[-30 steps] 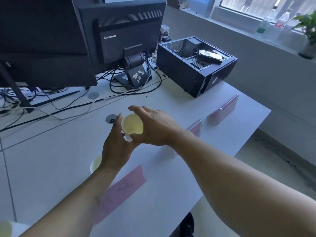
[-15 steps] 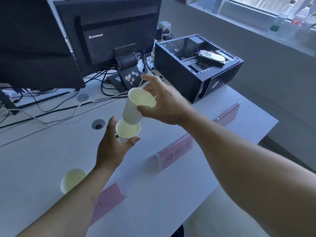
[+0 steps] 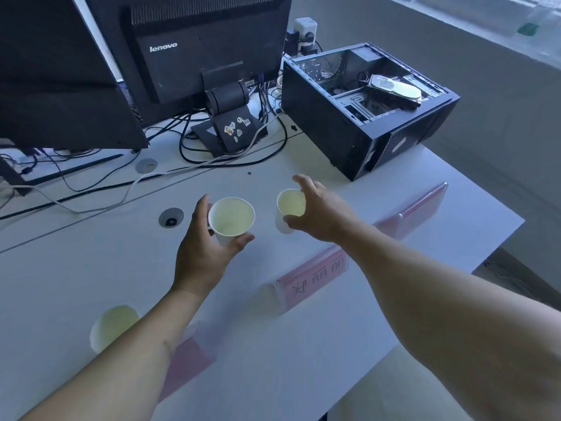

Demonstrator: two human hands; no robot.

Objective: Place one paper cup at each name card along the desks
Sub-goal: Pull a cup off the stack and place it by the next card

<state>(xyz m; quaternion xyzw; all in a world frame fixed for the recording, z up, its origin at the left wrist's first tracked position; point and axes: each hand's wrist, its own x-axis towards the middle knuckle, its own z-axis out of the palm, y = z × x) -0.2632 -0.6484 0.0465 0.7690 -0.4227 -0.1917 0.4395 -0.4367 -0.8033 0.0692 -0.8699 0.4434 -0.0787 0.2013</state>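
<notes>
Gripping one paper cup [image 3: 231, 218] in left hand [image 3: 202, 253], upright above table [image 3: 60, 268]; right hand [image 3: 323, 215] fingers curled around second cup [image 3: 290, 208] beyond pink name card [image 3: 315, 276] with handwritten characters. "lenovo" on monitor [image 3: 194, 50] back.

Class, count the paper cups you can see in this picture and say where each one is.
3. One cup in the left hand; one at the right hand; one beside the left forearm. More may be nested inside the left-hand cup.

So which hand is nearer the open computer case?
The right hand, on a paper cup just in front of the computer case. The left hand holds another cup farther left.
</notes>
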